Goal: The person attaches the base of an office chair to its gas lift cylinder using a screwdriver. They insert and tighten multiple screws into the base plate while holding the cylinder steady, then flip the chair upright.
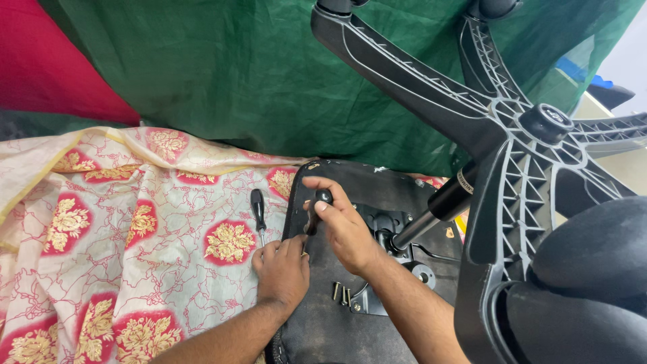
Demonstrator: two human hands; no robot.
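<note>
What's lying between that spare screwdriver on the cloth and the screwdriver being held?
In the head view, only the seat's padded edge lies between the spare screwdriver and the one the right hand grips.

No packages, signs or screens, one narrow white label band (pixel 464 182) round the black gas cylinder (pixel 441 204), small round embossed mark on hub cap (pixel 554 116)

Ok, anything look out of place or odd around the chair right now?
The office chair is upside down: its star base points up and the seat underside faces the camera. Loose bolts lie on the seat beside the metal plate. A spare screwdriver lies on the flowered cloth.
</note>
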